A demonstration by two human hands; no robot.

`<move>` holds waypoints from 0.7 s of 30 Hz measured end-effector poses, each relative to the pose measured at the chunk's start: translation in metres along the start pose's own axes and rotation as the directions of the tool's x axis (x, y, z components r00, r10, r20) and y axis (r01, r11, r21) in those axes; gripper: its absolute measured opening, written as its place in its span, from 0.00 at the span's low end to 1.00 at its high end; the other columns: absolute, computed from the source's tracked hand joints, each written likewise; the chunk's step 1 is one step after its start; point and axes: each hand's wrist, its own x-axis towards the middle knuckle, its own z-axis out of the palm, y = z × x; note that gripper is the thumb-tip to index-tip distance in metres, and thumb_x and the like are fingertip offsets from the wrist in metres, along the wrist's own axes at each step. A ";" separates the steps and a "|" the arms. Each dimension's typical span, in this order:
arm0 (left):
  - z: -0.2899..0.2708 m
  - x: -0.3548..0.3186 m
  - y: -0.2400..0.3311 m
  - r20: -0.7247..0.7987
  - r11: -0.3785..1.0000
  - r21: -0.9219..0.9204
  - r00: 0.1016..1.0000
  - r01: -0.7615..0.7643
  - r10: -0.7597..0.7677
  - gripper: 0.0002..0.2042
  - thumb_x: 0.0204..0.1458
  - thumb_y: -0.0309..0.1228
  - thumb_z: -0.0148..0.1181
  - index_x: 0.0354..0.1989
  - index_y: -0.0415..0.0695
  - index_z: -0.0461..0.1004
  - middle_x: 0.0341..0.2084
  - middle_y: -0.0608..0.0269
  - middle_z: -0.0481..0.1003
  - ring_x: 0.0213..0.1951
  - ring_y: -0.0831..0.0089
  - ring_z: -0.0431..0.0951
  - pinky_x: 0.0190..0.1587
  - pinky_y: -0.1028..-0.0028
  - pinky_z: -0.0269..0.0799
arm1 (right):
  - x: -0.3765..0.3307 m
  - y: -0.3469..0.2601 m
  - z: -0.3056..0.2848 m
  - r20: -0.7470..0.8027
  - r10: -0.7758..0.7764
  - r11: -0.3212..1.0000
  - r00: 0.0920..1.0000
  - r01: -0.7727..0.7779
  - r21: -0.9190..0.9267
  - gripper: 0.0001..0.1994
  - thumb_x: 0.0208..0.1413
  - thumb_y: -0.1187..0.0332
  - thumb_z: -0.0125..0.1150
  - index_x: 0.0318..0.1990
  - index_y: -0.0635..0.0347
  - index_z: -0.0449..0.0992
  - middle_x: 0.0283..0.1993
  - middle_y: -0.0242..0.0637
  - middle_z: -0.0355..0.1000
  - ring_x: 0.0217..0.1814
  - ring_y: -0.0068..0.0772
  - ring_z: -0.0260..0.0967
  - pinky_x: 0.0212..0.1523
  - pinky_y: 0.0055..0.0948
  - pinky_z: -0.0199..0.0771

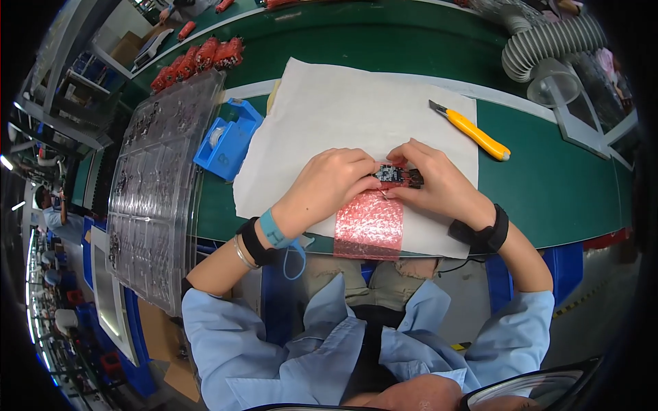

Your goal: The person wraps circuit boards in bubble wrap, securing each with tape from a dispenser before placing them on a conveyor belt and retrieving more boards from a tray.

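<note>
My left hand point(332, 179) and my right hand point(433, 178) meet over a small dark circuit board point(397, 175), each pinching one end of it. The board sits at the mouth of a pink bubble-wrap bag point(370, 226) that lies flat below it and reaches the table's near edge. Both rest on a white sheet point(343, 109) spread on the green table point(562, 185). A blue strap circles my left wrist and a black band my right wrist.
A yellow utility knife point(473, 130) lies at the sheet's right corner. A blue tape dispenser point(228, 139) stands left of the sheet. A clear plastic tray point(161, 185) of small parts fills the left. Red wrapped pieces point(199, 58) line the far left. A grey duct hose point(548, 48) sits top right.
</note>
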 end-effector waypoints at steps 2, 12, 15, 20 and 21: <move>0.001 0.000 -0.001 -0.009 1.000 -0.002 1.000 -0.009 0.009 0.11 0.49 0.33 0.62 0.36 0.40 0.78 0.35 0.57 0.77 0.37 0.60 0.78 0.40 0.66 0.74 | 0.000 -0.003 -0.004 0.012 -0.043 0.999 0.999 0.043 -0.028 0.21 0.44 0.66 0.71 0.42 0.66 0.70 0.39 0.46 0.71 0.40 0.46 0.72 0.40 0.35 0.74; -0.012 -0.007 -0.012 0.110 0.974 -0.199 0.990 0.109 -0.088 0.13 0.54 0.31 0.59 0.47 0.44 0.78 0.43 0.56 0.75 0.42 0.61 0.77 0.46 0.70 0.72 | 0.001 -0.011 0.013 -0.046 -0.162 0.921 0.986 0.134 -0.367 0.17 0.43 0.69 0.67 0.42 0.65 0.72 0.37 0.45 0.69 0.40 0.48 0.70 0.63 0.41 0.64; -0.016 -0.006 -0.024 0.199 0.945 -0.291 0.976 0.148 -0.091 0.14 0.55 0.30 0.58 0.50 0.45 0.77 0.44 0.56 0.74 0.43 0.62 0.76 0.47 0.71 0.71 | 0.002 -0.014 0.008 -0.018 -0.142 0.938 0.990 0.128 -0.321 0.17 0.42 0.70 0.66 0.41 0.65 0.72 0.36 0.45 0.69 0.40 0.48 0.70 0.68 0.43 0.58; -0.021 -0.004 -0.028 0.305 0.901 -0.371 0.946 0.223 -0.108 0.16 0.56 0.29 0.57 0.53 0.47 0.76 0.44 0.57 0.74 0.43 0.65 0.75 0.48 0.72 0.69 | 0.006 -0.020 -0.005 0.066 -0.014 0.982 0.998 0.027 -0.189 0.16 0.45 0.71 0.65 0.42 0.65 0.75 0.38 0.45 0.71 0.40 0.46 0.71 0.64 0.38 0.63; -0.021 -0.003 -0.028 0.306 0.896 -0.382 0.946 0.228 -0.110 0.15 0.55 0.29 0.57 0.52 0.47 0.76 0.43 0.57 0.75 0.42 0.66 0.75 0.48 0.72 0.69 | 0.008 -0.020 -0.009 0.101 0.051 0.993 0.994 -0.039 -0.114 0.16 0.45 0.71 0.65 0.43 0.65 0.76 0.39 0.45 0.71 0.41 0.45 0.71 0.63 0.36 0.64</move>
